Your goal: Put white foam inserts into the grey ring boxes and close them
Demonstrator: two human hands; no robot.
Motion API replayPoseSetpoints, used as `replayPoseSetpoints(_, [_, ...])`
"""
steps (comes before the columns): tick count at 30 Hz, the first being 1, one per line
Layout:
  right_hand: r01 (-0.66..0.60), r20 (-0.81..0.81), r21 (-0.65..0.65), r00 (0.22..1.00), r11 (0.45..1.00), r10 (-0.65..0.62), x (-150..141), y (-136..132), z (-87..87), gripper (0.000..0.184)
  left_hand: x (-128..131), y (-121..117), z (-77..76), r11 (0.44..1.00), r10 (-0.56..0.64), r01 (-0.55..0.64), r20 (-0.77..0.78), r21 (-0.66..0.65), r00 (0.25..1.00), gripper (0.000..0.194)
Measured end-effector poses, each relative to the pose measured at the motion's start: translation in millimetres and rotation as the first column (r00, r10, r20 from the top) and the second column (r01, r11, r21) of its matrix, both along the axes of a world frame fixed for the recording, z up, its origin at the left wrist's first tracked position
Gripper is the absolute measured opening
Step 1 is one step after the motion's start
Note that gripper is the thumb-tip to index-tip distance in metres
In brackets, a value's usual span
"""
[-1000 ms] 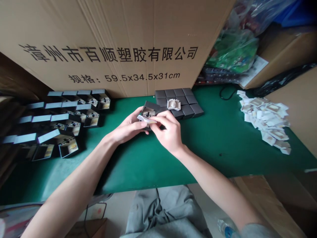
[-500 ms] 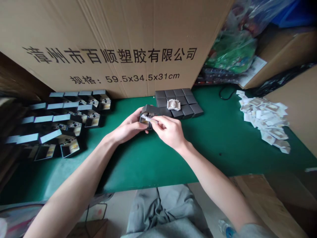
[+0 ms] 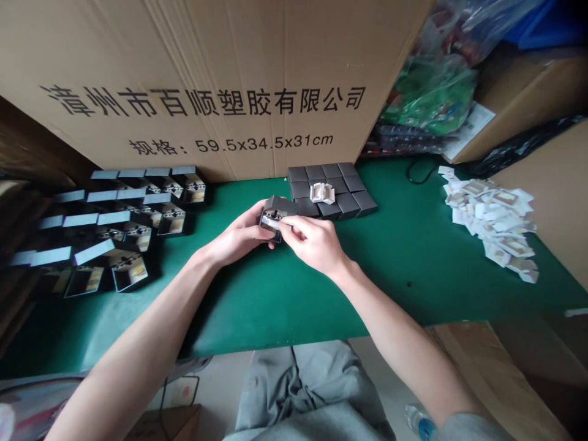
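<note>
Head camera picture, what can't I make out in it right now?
Head view: what the right hand touches inside the held box, hidden by that hand's fingers.
Head view: some fingers of the left hand, hidden behind the held box.
Head view: insides of the closed boxes, hidden by their tops.
Head view: one end of the bottle, cut off by the bottom edge.

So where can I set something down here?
Mainly green tabletop between the right forearm and white pile, bar one dark speck; also between that arm and the left forearm. Crowded: left, with open boxes, and back middle, with closed boxes.
</note>
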State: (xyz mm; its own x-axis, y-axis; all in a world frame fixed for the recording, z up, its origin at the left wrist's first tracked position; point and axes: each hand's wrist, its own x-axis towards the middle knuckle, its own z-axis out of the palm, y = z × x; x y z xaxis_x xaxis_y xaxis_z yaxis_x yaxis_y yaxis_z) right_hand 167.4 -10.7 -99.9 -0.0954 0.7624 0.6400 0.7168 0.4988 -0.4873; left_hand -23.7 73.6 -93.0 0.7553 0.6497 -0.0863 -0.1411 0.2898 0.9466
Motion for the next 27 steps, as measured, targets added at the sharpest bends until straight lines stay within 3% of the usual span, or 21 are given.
replayPoseSetpoints(13, [-0.036, 0.131, -0.093, 0.990, 0.995, 0.048, 3.5, -1.8, -0.3, 0.028, -0.1, -0.5, 2.1, 0.999, -0.019, 0.020, -0.049, 0.036, 0.999, 0.042])
replayPoseSetpoints(27, [0.014, 0.156, -0.044, 0.988, 0.999, -0.007, 1.8, -4.6, 0.6, 0.027, 0.5, -1.0, -0.8, 0.997, -0.003, 0.005, -0.031, 0.073, 1.000, 0.057])
